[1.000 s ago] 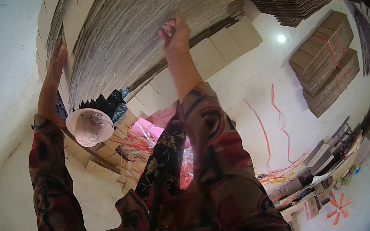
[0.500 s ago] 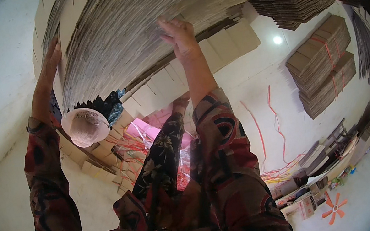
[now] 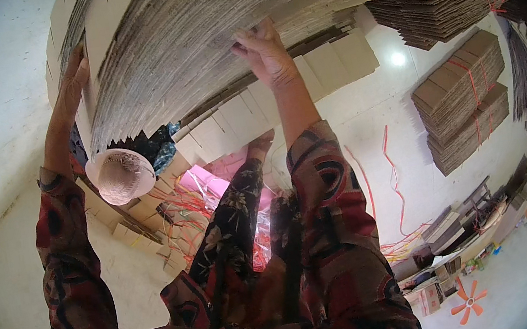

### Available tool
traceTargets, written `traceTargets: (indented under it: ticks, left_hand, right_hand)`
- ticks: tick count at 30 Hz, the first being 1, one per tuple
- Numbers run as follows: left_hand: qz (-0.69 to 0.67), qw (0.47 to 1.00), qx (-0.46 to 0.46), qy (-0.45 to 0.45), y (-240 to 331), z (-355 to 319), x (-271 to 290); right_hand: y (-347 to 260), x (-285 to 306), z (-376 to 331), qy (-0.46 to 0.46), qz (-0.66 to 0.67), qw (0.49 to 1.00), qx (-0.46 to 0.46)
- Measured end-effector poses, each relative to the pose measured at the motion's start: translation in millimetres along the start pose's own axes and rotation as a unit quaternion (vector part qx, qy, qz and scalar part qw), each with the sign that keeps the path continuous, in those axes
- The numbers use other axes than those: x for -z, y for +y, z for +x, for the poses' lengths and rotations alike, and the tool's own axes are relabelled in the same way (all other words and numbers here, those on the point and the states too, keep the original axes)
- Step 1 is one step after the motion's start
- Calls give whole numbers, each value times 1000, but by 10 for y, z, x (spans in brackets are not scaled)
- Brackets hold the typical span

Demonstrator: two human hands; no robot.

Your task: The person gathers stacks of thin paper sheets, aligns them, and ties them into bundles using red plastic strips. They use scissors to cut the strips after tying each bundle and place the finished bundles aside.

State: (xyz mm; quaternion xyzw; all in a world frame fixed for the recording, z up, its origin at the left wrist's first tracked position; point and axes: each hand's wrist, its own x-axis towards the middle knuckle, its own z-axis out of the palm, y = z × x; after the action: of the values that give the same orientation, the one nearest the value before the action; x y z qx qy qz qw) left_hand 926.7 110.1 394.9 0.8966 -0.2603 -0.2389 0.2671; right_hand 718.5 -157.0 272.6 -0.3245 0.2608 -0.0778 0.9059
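The left hand (image 3: 72, 81) and right hand (image 3: 265, 50) are still gripping the cardboard stack (image 3: 201, 30), well apart. The right hand is sitting slightly higher on the edge than before.

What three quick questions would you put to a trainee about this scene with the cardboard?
1. True or false: both hands touch the big cardboard stack.
2. Which hand is at the stack's outer edge: A left hand, B right hand?
3. Fill in: the bundles on the floor are tied with ___ string.

Key: 1 true; 2 A; 3 red.
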Motion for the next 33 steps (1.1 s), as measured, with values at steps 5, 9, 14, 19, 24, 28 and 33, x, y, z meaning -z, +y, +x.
traceTargets:
  ticks: [5,9,14,19,24,28,33]
  left_hand:
    - [21,999,-23,27,-450,45,44]
    - [-2,999,-30,16,-314,25,-29]
    - [7,999,-44,23,-248,22,-7]
    - [58,996,-62,5,53,-63,-3]
    - [157,981,-97,53,724,-258,-157]
    - [120,988,-64,73,1057,-606,-168]
    - [-33,993,-42,105,1414,-793,-185]
  right_hand:
    - [183,83,243,45,104,991,-77]
    - [196,244,332,24,82,991,-107]
    - [607,87,298,61,198,976,-65]
    - [510,-9,321,103,277,950,-99]
    - [591,303,306,61,354,932,-50]
    - [332,-166,107,126,364,923,5]
    - [308,-48,36,95,349,932,17]
